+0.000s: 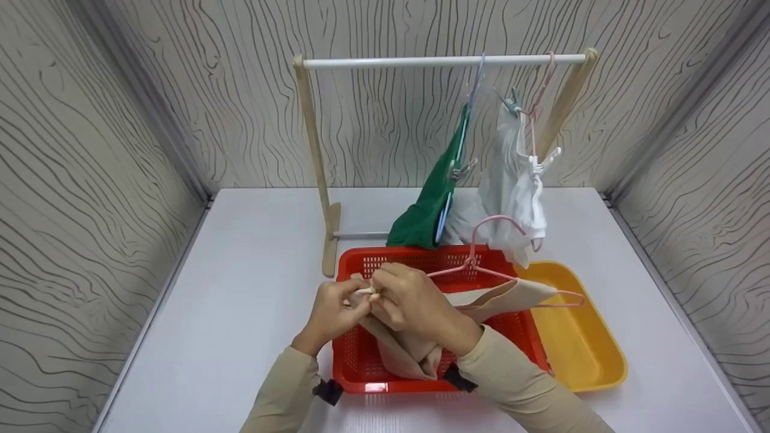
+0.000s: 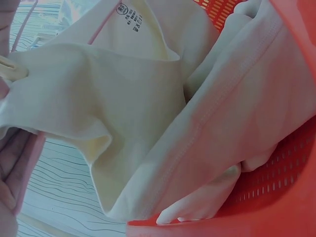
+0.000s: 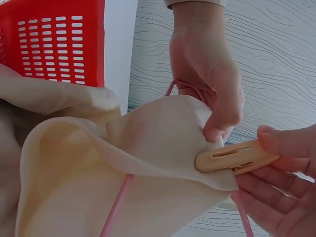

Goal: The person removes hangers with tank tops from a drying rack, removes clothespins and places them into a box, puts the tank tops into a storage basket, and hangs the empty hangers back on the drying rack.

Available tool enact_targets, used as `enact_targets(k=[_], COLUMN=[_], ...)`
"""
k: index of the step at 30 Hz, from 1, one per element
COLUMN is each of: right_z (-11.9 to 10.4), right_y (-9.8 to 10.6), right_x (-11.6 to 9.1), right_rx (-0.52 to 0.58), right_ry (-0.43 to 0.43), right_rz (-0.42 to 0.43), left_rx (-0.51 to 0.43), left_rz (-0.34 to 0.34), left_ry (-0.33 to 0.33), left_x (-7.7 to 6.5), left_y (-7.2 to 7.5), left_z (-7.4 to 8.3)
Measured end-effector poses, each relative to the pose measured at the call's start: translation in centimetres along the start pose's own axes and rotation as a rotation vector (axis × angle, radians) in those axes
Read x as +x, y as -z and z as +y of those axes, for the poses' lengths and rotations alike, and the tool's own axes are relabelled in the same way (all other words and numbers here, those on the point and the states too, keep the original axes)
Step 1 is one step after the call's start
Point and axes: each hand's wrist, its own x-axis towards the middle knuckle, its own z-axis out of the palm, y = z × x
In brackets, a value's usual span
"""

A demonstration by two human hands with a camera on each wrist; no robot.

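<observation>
So, wht tbl (image 1: 240, 288), wavy-lined walls (image 1: 252, 120)

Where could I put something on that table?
Left of the red basket, the table is bare out to the left wall. A narrower bare strip lies between the yellow tray and right wall. It's crowded over the basket: hands, cloth and pink hanger.

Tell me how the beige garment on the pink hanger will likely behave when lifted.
The beige garment will probably flop, since it sags in loose folds. It looks light, judging by its thin edges. Its lower part, bunched over the red basket, may trail behind the pink hanger.
</observation>
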Motion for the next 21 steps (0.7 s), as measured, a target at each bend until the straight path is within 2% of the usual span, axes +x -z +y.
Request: enact_targets(k=[8,16,21], right_z=[-0.26,-0.63,-0.44], right_y=[0.27,0.83,0.69], right_x=[0.04,0.10,-0.12], right_rx=[0.020,0.060,0.038], right_ry=[0.055,0.029,0.053], right_rz=[0.093,0.143,0.177], left_rx=[-0.003,-0.011,-0.009], left_rz=[-0.001,-0.006,-0.005], left_ry=[0.019,0.019,0.012], left_x=[-0.02,-0.02,0.04], left_y=[0.05,0.12,0.12], left_z=[-0.03,-0.14,-0.20])
